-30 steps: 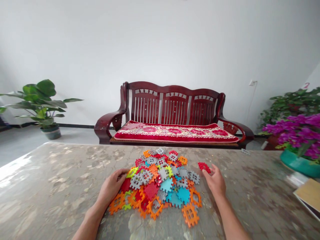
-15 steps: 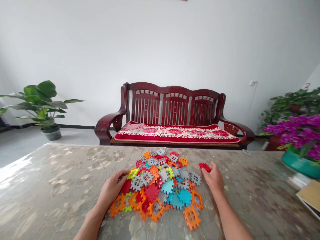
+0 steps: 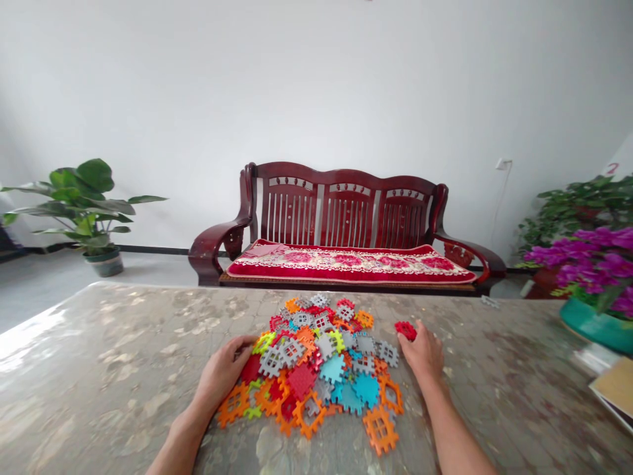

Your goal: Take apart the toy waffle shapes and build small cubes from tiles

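Observation:
A heap of flat, notched plastic interlocking tiles (image 3: 301, 379) in orange, red, grey, blue and lime lies on the table. My left hand (image 3: 230, 363) rests against the heap's left side, thumb and fingers apart, fingertips touching the edge by a lime tile (image 3: 263, 342). No tile shows in its grasp. To the right of the heap, my right hand (image 3: 424, 351) has thumb and fingers closed on a small red tile (image 3: 405, 330), low at the tabletop. Some of the right fingers are hidden behind the hand. An orange window-shaped tile (image 3: 380, 430) sits at the near right edge.
The table (image 3: 123, 376) has a patterned, glossy cover. At right stand a teal pot (image 3: 596, 326) of purple flowers and a box (image 3: 616, 389). A lone grey tile (image 3: 490, 301) lies near the far edge. Beyond are a wooden bench (image 3: 346, 211) and a potted plant (image 3: 101, 260).

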### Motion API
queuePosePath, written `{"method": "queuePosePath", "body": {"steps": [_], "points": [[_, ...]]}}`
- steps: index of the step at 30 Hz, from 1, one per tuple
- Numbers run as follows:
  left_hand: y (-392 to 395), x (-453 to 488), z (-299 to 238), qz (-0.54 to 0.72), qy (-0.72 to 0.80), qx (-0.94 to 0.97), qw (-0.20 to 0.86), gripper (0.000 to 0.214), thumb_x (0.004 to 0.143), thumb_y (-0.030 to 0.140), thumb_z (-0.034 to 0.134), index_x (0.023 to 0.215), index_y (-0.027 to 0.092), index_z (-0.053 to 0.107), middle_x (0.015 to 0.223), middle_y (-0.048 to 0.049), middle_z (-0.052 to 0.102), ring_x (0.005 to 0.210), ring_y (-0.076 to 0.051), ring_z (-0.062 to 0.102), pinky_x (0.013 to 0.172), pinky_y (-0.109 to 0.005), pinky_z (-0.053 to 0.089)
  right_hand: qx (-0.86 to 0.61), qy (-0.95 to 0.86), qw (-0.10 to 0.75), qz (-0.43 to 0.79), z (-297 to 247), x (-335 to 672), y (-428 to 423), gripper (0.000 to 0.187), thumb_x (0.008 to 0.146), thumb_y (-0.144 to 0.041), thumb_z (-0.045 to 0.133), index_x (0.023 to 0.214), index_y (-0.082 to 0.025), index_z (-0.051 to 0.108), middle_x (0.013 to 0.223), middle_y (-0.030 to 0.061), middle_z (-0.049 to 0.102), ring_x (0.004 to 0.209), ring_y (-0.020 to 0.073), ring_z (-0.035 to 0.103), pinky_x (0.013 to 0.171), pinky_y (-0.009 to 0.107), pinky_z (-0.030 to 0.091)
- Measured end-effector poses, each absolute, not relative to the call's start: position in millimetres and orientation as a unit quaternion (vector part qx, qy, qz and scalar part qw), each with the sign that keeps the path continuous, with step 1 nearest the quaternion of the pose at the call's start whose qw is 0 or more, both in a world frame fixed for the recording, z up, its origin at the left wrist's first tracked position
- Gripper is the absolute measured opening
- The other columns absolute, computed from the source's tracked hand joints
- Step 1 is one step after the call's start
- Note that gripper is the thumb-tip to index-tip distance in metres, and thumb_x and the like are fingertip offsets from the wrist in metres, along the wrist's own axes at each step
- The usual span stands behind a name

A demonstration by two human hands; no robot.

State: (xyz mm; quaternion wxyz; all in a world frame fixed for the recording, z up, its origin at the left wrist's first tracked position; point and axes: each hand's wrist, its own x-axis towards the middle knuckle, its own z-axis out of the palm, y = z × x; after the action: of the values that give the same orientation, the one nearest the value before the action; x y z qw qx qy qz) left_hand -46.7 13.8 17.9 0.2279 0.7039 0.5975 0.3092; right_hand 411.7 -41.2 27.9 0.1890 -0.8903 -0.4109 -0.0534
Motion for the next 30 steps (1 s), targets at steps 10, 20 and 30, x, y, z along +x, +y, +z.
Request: {"method": "queuePosePath", "body": {"steps": [10, 20, 30], "points": [[10.6, -45.7, 20.6, 0.318, 0.593, 0.705, 0.224, 0.033, 0.084, 0.04, 0.047, 0.102, 0.026, 0.071, 0.103, 0.0017, 0.076, 0.095, -0.019, 0.069, 0.083, -0.025, 0.05, -0.892, -0.419, 0.153, -0.075, 27.1, 413.2, -37.4, 0.059, 0.086, -0.051, 0.047, 0.133, -0.017, 0.053, 0.117, 0.0147, 0.065, 0.107, 0.0339, 0.058, 0.087, 0.043, 0.045], [11.8, -45.8, 19.4, 0.321, 0.589, 0.708, 0.22, 0.032, 0.084, 0.038, 0.047, 0.1, 0.027, 0.072, 0.101, 0.0025, 0.076, 0.094, -0.019, 0.069, 0.083, -0.025, 0.05, -0.887, -0.428, 0.153, -0.077, 23.9, 413.6, -40.6, 0.055, 0.088, -0.051, 0.045, 0.133, -0.019, 0.054, 0.121, 0.0149, 0.063, 0.109, 0.0334, 0.057, 0.087, 0.044, 0.045], [10.2, -44.8, 20.3, 0.311, 0.596, 0.703, 0.234, 0.033, 0.085, 0.038, 0.045, 0.103, 0.027, 0.07, 0.104, 0.0014, 0.075, 0.097, -0.02, 0.068, 0.086, -0.028, 0.049, -0.879, -0.422, 0.205, -0.086, 20.4, 414.2, -41.5, 0.063, 0.086, -0.054, 0.044, 0.135, -0.016, 0.051, 0.121, 0.0164, 0.062, 0.108, 0.0341, 0.057, 0.089, 0.046, 0.044]]}}
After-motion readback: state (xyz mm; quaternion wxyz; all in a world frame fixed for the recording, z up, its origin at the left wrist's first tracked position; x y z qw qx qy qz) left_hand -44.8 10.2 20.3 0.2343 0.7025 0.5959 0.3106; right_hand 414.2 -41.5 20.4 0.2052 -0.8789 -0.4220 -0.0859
